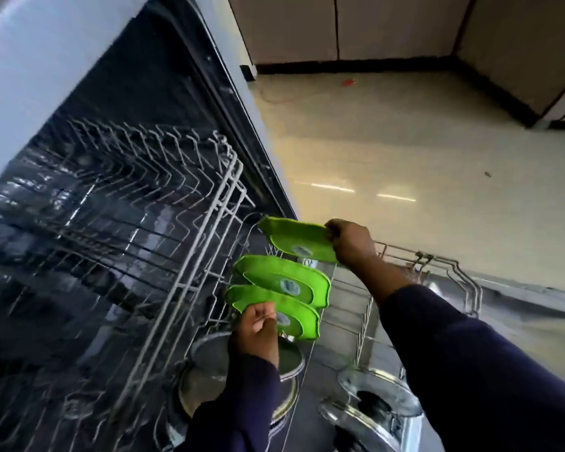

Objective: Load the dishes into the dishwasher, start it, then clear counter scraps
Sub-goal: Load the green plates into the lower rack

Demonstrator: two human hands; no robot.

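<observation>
- Right hand (pixel 351 241) pinches a green plate (pixel 299 238) by its rim, above the lower rack (pixel 366 308)
- Left hand (pixel 258 324) grips another green plate (pixel 294 313) standing in that rack
- Loading step; next likely needs slotting the raised plate between tines

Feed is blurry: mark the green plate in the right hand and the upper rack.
green plate (pixel 299 238), head view, middle of its underside.
right hand (pixel 351 241), head view, back of hand.
upper rack (pixel 232 181), head view, front corner wire.
</observation>
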